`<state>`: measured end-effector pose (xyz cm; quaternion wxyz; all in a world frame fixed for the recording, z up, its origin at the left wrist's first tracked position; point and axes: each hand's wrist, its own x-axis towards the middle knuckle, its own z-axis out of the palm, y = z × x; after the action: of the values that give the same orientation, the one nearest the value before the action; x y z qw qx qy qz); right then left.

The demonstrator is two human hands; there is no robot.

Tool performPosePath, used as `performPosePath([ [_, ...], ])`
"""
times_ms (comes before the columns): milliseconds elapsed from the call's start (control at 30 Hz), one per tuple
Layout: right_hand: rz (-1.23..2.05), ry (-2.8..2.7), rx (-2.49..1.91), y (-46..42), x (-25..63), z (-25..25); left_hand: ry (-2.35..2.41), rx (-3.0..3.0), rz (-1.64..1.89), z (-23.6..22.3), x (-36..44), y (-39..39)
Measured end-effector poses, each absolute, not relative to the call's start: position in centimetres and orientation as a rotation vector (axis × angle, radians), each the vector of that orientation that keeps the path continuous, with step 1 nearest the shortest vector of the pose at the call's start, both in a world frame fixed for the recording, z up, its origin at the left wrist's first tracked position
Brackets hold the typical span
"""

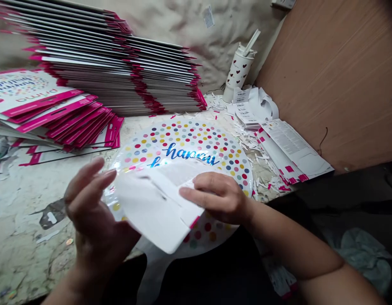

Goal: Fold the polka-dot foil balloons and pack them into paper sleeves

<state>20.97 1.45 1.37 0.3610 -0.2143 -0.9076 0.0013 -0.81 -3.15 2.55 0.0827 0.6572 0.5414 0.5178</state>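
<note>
On that scuffed workbench (24, 237), near the front edge, there's a polka-dot foil balloon (186, 140), I think, though the glare's bad, under a white card (151, 212). Right hand (218, 197) lies pressed on the card, left hand (94, 207) loosely curled beside it; one slip could crease the foil.

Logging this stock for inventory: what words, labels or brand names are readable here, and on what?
"happy", blue script, last letter unclear, on the dotted foil balloon
"primo", upside down, probably, on the top card
Too small to read: the barcode labels and the printed sheets
</note>
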Motion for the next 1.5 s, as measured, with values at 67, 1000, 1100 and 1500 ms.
performPosePath([
  [67, -0.008, -2.373, -0.450, 2.2, 21.5, 0.1, 1.489, 2.508, 1.300, 1.5, -2.9, -3.2],
  [1000, -0.155, -3.015, -0.937, -0.5, 20.3, -2.1, 1.700, 1.593, 0.482, -0.5, -3.5, -4.7],
  [1100, -0.342, -2.764, -0.813, -0.9, 19.7, -1.6, 1.299, 0.955, 0.527, -0.2, -1.4, -6.1],
  [1500, -0.162, -2.575, -0.701, -1.7, 18.9, 0.5, 0.926, 0.139, 1.143, -0.3, 2.0, -4.2],
])
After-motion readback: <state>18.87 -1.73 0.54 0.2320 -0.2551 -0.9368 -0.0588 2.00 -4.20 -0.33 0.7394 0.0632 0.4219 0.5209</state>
